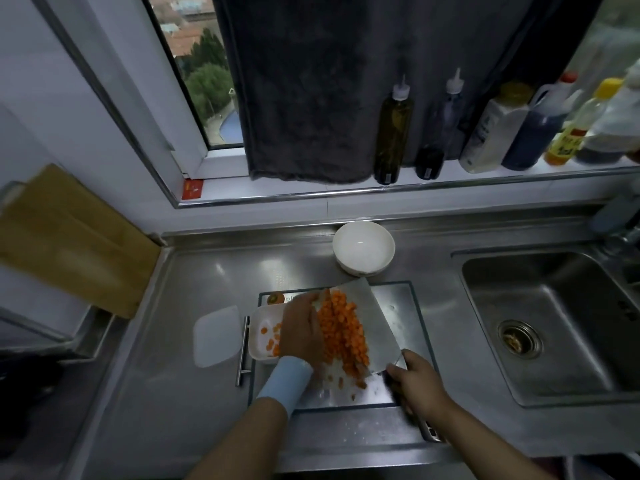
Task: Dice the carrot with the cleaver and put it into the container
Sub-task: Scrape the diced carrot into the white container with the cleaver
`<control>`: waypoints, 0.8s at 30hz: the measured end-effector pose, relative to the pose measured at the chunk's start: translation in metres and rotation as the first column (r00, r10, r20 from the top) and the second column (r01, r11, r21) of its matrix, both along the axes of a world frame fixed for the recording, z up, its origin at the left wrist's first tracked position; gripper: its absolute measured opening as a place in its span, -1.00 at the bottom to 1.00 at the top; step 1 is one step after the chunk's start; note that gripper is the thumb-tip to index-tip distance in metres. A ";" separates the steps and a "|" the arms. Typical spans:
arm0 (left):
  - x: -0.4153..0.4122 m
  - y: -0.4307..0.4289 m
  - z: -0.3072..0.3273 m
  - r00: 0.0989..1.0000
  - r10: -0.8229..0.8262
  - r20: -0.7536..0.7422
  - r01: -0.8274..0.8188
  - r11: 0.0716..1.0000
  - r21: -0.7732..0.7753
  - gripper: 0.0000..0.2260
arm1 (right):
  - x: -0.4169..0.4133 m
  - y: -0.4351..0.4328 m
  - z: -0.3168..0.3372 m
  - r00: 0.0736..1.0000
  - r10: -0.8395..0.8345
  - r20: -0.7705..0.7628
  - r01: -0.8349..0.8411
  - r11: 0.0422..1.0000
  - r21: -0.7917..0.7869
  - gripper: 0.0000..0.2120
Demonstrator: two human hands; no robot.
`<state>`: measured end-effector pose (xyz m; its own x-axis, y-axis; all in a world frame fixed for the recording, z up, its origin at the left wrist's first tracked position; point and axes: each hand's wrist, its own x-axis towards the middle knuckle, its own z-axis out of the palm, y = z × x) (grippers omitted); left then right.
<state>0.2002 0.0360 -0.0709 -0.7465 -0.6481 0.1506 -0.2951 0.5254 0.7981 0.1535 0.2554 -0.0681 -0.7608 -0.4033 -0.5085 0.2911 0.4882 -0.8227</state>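
- Head view: the right hand [415, 379] is wrapped round the handle of the cleaver [375, 317], its broad blade held flat and loaded with carrot dice [343, 329]
- The left hand [300, 327], fingers flat, presses against the left side of the heap — this looks like the transfer step
- The container [255, 336] sits just left of the blade with a few dice inside, its lid [216, 336] beside it
- Stray dice lie on the board [398, 292] below the blade's near end
- Next, I'd say: tilt the blade over the rim and sweep gently — a hard shove would scatter pieces
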 end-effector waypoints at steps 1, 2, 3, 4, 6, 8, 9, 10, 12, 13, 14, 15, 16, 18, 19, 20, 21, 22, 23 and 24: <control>0.002 -0.008 0.000 0.999 0.037 -0.012 -0.037 0.999 0.009 -0.72 | 0.001 -0.003 0.005 1.000 0.000 0.021 0.001 1.000 -0.028 -0.88; 0.005 -0.016 0.000 0.998 0.065 -0.024 -0.065 0.998 -0.001 -0.73 | 0.002 -0.006 0.009 0.999 0.001 0.042 0.001 0.999 -0.051 -0.90; 0.008 -0.024 0.002 0.995 0.089 -0.036 -0.089 0.996 -0.024 -0.73 | 0.003 -0.011 0.013 0.999 0.009 0.053 -0.005 0.998 -0.069 -0.92; 0.011 -0.031 0.002 0.993 0.109 -0.044 -0.111 0.993 -0.048 -0.75 | 0.003 -0.016 0.016 0.999 0.023 0.048 -0.020 0.997 -0.074 -0.94; 0.018 -0.043 0.005 0.989 0.145 -0.042 -0.147 0.988 -0.052 -0.76 | 0.005 -0.029 0.022 0.999 0.040 0.036 -0.036 0.996 -0.087 -0.96; 0.024 -0.053 0.007 0.988 0.145 -0.049 -0.147 0.988 -0.036 -0.75 | 0.005 -0.044 0.026 0.998 0.037 0.045 -0.032 0.995 -0.096 -0.95; 0.025 -0.059 0.009 0.991 0.128 -0.050 -0.130 0.991 -0.039 -0.74 | 0.005 -0.051 0.026 0.998 0.034 0.051 -0.029 0.995 -0.094 -0.94; 0.026 -0.064 0.011 0.994 0.100 -0.043 -0.102 0.993 -0.054 -0.72 | 0.004 -0.058 0.025 0.998 0.036 0.055 -0.031 0.996 -0.081 -0.94; 0.024 -0.076 0.013 1.000 0.013 0.005 -0.012 0.995 -0.095 -0.69 | 0.001 -0.070 0.018 0.998 0.044 0.054 -0.041 0.998 -0.050 -0.95; 0.023 -0.081 0.015 0.998 -0.042 0.040 0.046 0.992 -0.121 -0.67 | 0.001 -0.075 0.016 0.998 0.049 0.051 -0.047 0.998 -0.033 -0.94; 0.021 -0.086 0.016 0.992 -0.100 0.081 0.111 0.983 -0.144 -0.65 | 0.000 -0.079 0.013 0.997 0.056 0.043 -0.056 0.998 -0.009 -0.92; 0.020 -0.089 0.015 0.980 -0.155 0.123 0.174 0.972 -0.160 -0.65 | -0.001 -0.084 0.011 0.997 0.066 0.032 -0.067 0.998 0.012 -0.88; 0.020 -0.092 0.014 0.968 -0.200 0.154 0.226 0.958 -0.176 -0.65 | -0.001 -0.088 0.010 0.997 0.078 0.015 -0.078 0.996 0.030 -0.83; 0.021 -0.098 0.008 0.950 -0.254 0.180 0.289 0.936 -0.202 -0.68 | -0.001 -0.095 0.008 0.994 0.108 -0.034 -0.106 0.993 0.060 -0.76; 0.022 -0.100 0.005 0.948 -0.261 0.182 0.297 0.932 -0.207 -0.69 | -0.002 -0.098 0.009 0.990 0.125 -0.069 -0.120 0.990 0.077 -0.77; 0.024 -0.101 0.002 0.950 -0.259 0.176 0.294 0.931 -0.215 -0.70 | -0.004 -0.100 0.008 0.985 0.138 -0.100 -0.130 0.988 0.088 -0.81; 0.026 -0.103 0.000 0.952 -0.255 0.168 0.288 0.932 -0.222 -0.70 | -0.005 -0.102 0.009 0.982 0.146 -0.120 -0.136 0.987 0.089 -0.86; 0.029 -0.104 -0.001 0.954 -0.254 0.157 0.285 0.933 -0.220 -0.71 | -0.005 -0.103 0.009 0.980 0.151 -0.130 -0.140 0.986 0.091 -0.90; 0.032 -0.104 -0.001 0.954 -0.261 0.149 0.288 0.934 -0.211 -0.72 | -0.006 -0.104 0.011 0.978 0.156 -0.137 -0.144 0.985 0.096 -0.93; 0.036 -0.104 -0.001 0.952 -0.271 0.141 0.295 0.934 -0.201 -0.74 | -0.006 -0.104 0.011 0.978 0.158 -0.139 -0.145 0.984 0.100 -0.95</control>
<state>0.2358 -0.0677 -0.0722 -0.9138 -0.3682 0.1714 -0.1874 0.7567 0.6263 0.1472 0.1516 -0.0575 -0.7627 -0.4780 -0.4357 0.0884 0.5903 -0.8023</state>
